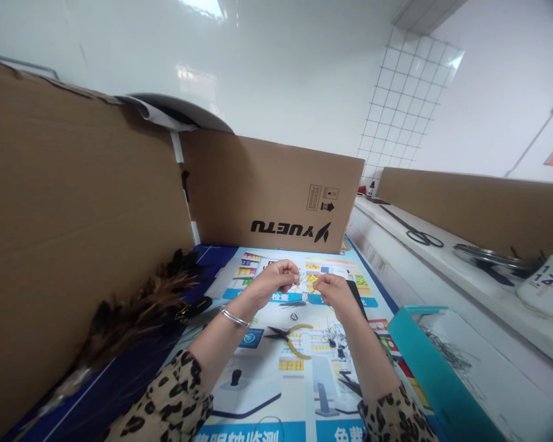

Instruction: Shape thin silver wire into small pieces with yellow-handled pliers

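Note:
My left hand [276, 281] and my right hand [335, 293] are raised over the printed mat, fingertips pinched and facing each other. A thin wire [303, 283], hard to make out, seems to run between both pinches. Under the hands lies a small bunch of dark wire pieces [293, 304], with a little black ring [294, 317] just nearer to me. Pliers with yellow handles [298, 345] rest between my forearms, jaws pointing left. Beside my right forearm is a loose tangle of fine wire [332, 336] with small dark bits in it.
Cardboard walls [267, 190] stand behind and at left. Brown and black feathers [142, 307] lie along the left side. At right, a teal box [442, 368] contains wires. Scissors [424, 237] and a white cup [546, 285] sit on the white ledge [479, 279].

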The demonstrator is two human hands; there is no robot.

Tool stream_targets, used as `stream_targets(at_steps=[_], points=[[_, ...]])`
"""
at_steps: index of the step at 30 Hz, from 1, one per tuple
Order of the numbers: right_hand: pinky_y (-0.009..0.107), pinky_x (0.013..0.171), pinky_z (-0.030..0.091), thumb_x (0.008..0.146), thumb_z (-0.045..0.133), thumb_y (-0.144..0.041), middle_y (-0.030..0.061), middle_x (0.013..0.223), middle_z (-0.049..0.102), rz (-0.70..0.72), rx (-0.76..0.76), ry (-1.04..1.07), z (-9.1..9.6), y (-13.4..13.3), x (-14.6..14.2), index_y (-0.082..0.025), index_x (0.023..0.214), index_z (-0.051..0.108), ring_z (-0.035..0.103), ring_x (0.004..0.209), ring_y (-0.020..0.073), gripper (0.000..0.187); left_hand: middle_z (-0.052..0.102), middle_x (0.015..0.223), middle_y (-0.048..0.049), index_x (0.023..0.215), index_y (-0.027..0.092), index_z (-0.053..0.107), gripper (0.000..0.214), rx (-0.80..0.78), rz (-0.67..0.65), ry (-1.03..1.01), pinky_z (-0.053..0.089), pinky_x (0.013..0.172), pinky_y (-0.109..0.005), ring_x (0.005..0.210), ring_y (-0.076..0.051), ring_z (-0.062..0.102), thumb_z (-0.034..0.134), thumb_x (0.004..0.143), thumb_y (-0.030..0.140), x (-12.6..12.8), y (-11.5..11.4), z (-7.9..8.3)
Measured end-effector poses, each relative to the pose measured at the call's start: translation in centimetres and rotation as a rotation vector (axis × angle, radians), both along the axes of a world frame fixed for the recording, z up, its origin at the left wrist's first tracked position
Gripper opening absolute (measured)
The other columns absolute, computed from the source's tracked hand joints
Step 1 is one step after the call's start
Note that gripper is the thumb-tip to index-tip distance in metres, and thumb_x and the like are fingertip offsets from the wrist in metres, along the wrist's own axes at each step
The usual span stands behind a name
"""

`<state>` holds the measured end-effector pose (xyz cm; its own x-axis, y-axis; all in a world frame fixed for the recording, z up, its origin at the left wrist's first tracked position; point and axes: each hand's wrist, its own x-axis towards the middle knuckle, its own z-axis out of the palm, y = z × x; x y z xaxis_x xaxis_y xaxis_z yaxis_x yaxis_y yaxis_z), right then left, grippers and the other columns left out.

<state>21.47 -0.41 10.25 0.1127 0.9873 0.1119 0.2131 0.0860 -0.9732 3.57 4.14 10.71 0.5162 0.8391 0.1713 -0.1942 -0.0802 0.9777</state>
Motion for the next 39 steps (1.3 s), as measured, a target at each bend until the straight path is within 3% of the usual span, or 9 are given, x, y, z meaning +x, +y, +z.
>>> stream_targets(at_steps=[10, 16, 27, 39], points=[[0.018, 0.037, 0.019, 0.057, 0.059, -0.033, -0.0065, 0.042, 0.036, -0.007, 0.002, 0.03, 0.3, -0.2, 0.1, -0.016, 0.057, 0.052, 0.028, 0.039, 0.004, 0.019, 0.057, 0.064, -0.0009, 0.076, 0.013, 0.053, 0.017, 0.024, 0.01, 0.003, 0.028, 0.043, -0.017, 0.045, -0.004, 0.042, 0.059, 0.071, 0.028, -0.8, 0.7, -0.1], [0.019, 0.038, 0.019, 0.057, 0.059, -0.033, -0.0067, 0.041, 0.034, -0.013, 0.019, 0.039, 0.8, -0.4, -0.1, -0.016, 0.057, 0.053, 0.027, 0.039, 0.0044, 0.018, 0.048, 0.057, 0.0032, 0.075, 0.013, 0.056, 0.012, 0.073, 0.052, -0.003, 0.026, 0.044, -0.017, 0.045, -0.004, 0.039, 0.06, 0.067, 0.021, -0.7, 1.0, -0.4], [0.019, 0.038, 0.018, 0.058, 0.057, -0.033, -0.0069, 0.042, 0.035, -0.033, 0.017, 0.025, 0.1, 0.2, 0.4, -0.017, 0.058, 0.05, 0.027, 0.04, 0.0046, 0.017, 0.057, 0.065, -0.0018, 0.076, 0.013, 0.061, 0.012, 0.129, 0.037, 0.12, 0.033, 0.049, -0.019, 0.054, -0.008, 0.047, 0.057, 0.065, 0.018, -0.6, 0.9, -0.5], [0.019, 0.038, 0.018, 0.063, 0.055, -0.03, -0.008, 0.042, 0.033, 0.013, 0.004, 0.093, -0.3, 0.3, 0.3, -0.017, 0.062, 0.05, 0.027, 0.038, 0.0043, 0.014, 0.054, 0.06, -0.0001, 0.077, 0.013, 0.06, 0.014, 0.117, 0.058, 0.117, 0.032, 0.047, -0.019, 0.051, -0.008, 0.046, 0.059, 0.065, 0.02, -0.5, 1.0, -0.6]])
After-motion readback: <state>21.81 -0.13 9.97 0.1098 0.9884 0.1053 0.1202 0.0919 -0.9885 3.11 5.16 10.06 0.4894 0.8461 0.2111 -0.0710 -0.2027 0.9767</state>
